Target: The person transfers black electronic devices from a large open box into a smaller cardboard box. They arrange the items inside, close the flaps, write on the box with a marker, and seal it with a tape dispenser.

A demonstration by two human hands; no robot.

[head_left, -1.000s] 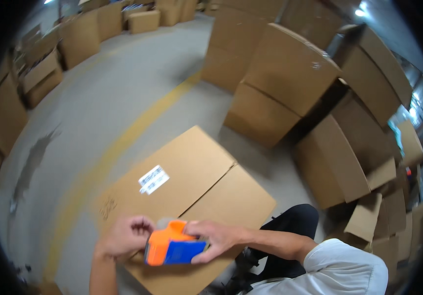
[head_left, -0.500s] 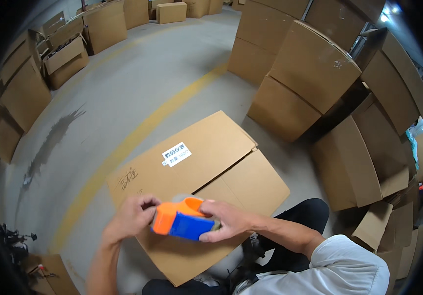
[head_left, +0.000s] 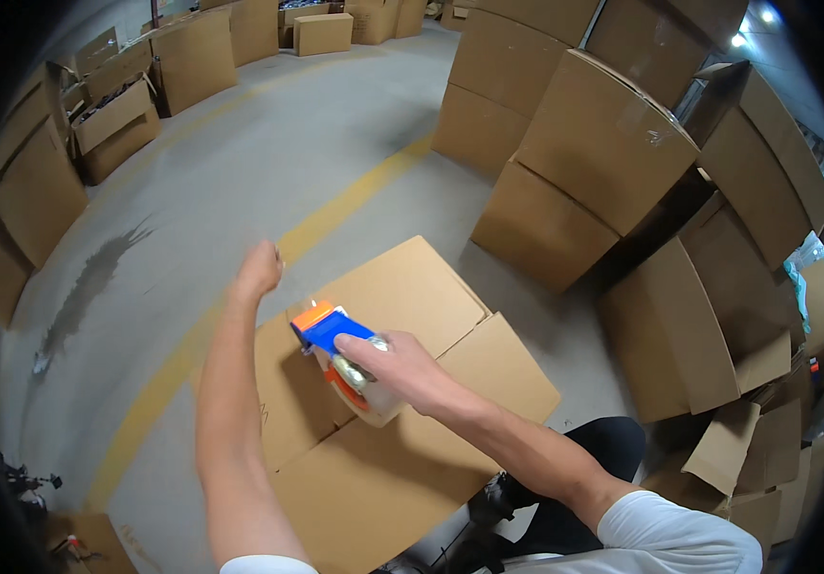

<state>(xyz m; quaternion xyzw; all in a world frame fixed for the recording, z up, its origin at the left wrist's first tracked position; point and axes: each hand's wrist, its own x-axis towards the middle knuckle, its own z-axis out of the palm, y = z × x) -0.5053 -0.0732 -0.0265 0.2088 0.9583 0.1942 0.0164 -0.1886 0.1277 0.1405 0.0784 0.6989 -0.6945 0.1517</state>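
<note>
A closed cardboard carton (head_left: pixel 412 478) lies before me, its flap seam running diagonally across the top. My right hand (head_left: pixel 388 364) is wrapped round the handle of a blue and orange tape dispenser (head_left: pixel 331 327), held over the carton's top with its orange front end pointing away from me. A roll of tape sits in the dispenser, partly hidden by my fingers. My left hand (head_left: pixel 261 270) is closed and reaches out by the carton's far left edge, apart from the dispenser. Whatever it may hold is hidden, and the hand is slightly blurred.
Tall stacks of cartons (head_left: pixel 603 143) rise at the right. More cartons (head_left: pixel 192 62) line the far left, one standing open (head_left: pixel 117 129) with dark items inside. A yellow line (head_left: pixel 355 196) crosses the grey floor. Near the lower left is another carton (head_left: pixel 96 545).
My left hand has left the dispenser and moved away and up-left. The dispenser has turned and shifted away from me in my right hand. The carton's orientation looks changed little.
</note>
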